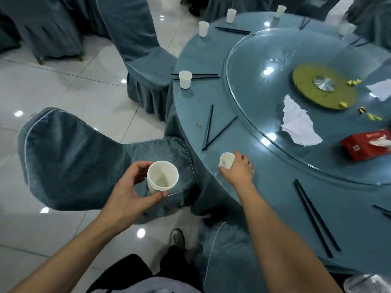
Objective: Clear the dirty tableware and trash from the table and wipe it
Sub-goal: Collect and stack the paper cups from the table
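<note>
White plastic cups [162, 178], stacked and empty inside, gripped by left hand [129, 191] over chair seat. Right hand [239, 168] grasps small white cup [226, 160] on blue table [275, 187]; contents not visible.

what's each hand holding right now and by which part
The left hand holds a white cup by its side wall, below the rim. The right hand wraps the side of a second cup standing on the table.
</note>
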`<state>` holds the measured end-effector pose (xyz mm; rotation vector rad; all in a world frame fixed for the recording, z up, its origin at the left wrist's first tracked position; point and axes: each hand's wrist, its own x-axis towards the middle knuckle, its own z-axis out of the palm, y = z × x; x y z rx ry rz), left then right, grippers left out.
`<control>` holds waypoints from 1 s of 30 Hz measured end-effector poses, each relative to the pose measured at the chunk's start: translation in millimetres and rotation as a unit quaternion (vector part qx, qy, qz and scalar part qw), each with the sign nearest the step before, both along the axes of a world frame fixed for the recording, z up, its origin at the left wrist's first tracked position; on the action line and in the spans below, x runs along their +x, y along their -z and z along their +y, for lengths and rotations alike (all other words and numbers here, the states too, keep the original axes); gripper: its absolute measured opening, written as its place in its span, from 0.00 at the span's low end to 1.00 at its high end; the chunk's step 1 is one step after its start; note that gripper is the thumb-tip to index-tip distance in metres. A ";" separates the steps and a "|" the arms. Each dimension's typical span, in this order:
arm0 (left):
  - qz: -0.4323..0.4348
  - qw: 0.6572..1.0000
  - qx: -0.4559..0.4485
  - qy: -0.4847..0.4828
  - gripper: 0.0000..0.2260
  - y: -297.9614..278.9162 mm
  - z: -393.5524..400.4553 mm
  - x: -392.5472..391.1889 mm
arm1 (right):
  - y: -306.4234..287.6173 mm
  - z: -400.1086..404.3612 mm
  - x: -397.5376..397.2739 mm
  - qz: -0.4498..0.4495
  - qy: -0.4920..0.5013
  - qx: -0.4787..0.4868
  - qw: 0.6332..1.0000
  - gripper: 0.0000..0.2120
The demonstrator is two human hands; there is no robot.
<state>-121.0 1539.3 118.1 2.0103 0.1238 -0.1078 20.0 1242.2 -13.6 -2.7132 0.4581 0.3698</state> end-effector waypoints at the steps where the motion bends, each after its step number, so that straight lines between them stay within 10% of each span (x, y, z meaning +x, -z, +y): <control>1: 0.000 1.000 0.001 -0.004 0.28 0.7 -0.5 6.6 | 4.9 -1.6 5.8 0.009 -0.001 -0.003 1.000 0.38; 12: 0.001 0.999 0.013 -0.033 0.27 -4.4 10.8 48.2 | -16.0 20.2 18.1 -0.092 0.020 0.168 0.981 0.33; 20: -0.021 0.995 0.022 -0.100 0.27 -10.0 67.5 53.6 | -170.5 147.2 11.6 -0.193 -0.138 0.472 0.849 0.27; 30: -0.037 0.988 -0.015 -0.150 0.27 -9.6 183.7 28.4 | -183.4 315.7 -7.2 -0.044 -0.386 0.343 0.855 0.33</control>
